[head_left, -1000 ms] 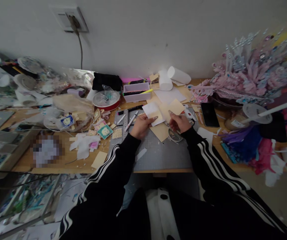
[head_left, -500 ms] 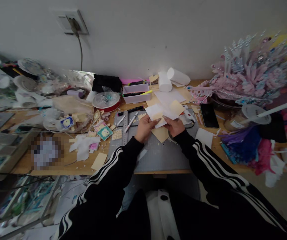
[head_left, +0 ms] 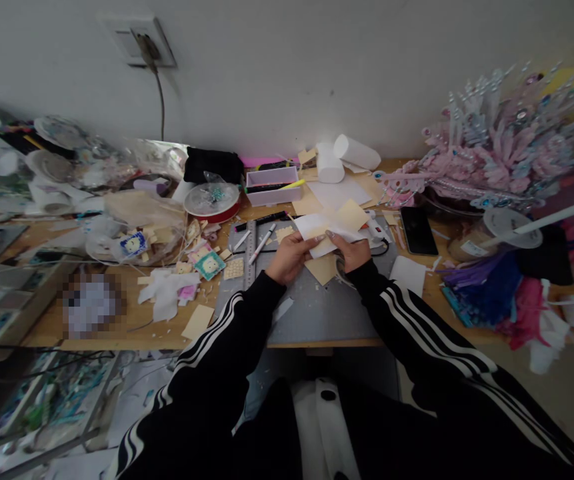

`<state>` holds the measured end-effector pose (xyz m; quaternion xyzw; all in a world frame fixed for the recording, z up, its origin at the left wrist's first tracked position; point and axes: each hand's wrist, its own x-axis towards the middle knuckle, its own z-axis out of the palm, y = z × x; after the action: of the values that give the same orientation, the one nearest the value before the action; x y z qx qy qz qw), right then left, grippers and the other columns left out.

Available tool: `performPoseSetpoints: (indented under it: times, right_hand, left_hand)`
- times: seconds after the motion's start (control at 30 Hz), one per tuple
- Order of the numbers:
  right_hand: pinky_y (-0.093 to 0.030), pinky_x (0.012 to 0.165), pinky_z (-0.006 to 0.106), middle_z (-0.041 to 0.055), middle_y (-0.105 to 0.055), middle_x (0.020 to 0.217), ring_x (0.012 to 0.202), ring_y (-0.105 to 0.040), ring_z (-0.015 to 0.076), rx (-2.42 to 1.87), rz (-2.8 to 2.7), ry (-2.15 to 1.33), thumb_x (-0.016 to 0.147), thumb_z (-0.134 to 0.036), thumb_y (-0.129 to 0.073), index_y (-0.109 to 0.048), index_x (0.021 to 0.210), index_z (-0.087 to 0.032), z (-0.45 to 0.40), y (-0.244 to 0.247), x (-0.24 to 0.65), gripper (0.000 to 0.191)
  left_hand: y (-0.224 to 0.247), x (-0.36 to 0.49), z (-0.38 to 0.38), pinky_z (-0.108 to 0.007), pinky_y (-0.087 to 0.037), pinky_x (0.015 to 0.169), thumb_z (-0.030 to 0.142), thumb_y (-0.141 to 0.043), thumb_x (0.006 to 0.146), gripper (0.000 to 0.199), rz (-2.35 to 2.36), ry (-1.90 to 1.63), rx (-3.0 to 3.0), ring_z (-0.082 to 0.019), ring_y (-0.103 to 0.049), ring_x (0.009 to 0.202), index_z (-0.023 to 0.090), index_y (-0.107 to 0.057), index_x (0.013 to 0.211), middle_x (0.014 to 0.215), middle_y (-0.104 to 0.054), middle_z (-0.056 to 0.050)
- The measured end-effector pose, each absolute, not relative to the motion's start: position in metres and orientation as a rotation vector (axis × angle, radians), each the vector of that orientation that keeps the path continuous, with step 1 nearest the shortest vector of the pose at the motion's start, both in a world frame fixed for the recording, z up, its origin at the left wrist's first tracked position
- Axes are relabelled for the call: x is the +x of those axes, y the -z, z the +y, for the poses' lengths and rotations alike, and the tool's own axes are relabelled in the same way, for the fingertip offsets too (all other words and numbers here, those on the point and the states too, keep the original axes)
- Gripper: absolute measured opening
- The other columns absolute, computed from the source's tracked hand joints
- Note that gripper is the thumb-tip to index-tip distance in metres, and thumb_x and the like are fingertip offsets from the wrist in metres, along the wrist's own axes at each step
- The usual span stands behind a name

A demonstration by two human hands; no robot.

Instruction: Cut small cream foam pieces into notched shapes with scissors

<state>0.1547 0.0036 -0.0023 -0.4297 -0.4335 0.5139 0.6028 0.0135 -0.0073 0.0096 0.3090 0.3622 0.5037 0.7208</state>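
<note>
My left hand is closed, its thumb and fingers pinching the near left edge of a thin white sheet. Opposite it, my right hand pinches the same sheet from the right, with both thumbs close together on top. A small cream-coloured piece lies against the sheet by the thumbs; I cannot tell whether it is attached. Under the hands is a grey cutting mat with a cream card on it. Another cream card shows just beyond the sheet.
On the mat's left are a steel ruler and a white marker. A pen box and a ribbon spool stand behind. Rightward are a phone, a lidded cup and pink decorations.
The white sheet has tipped and bent, so less of its face shows. Both hands have shifted slightly and keep their pinch on it.
</note>
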Motion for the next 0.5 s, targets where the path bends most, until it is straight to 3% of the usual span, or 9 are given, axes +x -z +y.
performPoseSetpoints:
  times: [0.17, 0.5]
  right_hand:
    - [-0.052, 0.102, 0.044, 0.0053, -0.078, 0.099, 0.108, -0.069, 0.0261, -0.957, -1.002, -1.203, 0.059, -0.042, -0.086, -0.072, 0.105, -0.021, 0.006, 0.012, 0.152, 0.052]
    - [-0.053, 0.099, 0.044, 0.0054, -0.078, 0.098, 0.097, -0.072, 0.0256, -0.980, -0.972, -1.185, 0.059, -0.041, -0.085, -0.071, 0.105, -0.020, 0.008, 0.025, 0.152, 0.052]
  left_hand:
    - [-0.010, 0.014, -0.006, -0.040, -0.057, 0.091, 0.025, -0.087, 0.062, 0.035, 0.818, -1.101, 0.645, -0.027, -0.069, 0.102, 0.012, -0.073, 0.091, 0.099, -0.076, -0.012]
    - [0.000, 0.017, -0.005, -0.036, -0.057, 0.083, 0.038, -0.088, 0.060, 0.041, 0.847, -1.175, 0.779, -0.027, -0.070, 0.099, 0.012, -0.074, 0.089, 0.093, -0.077, -0.010]
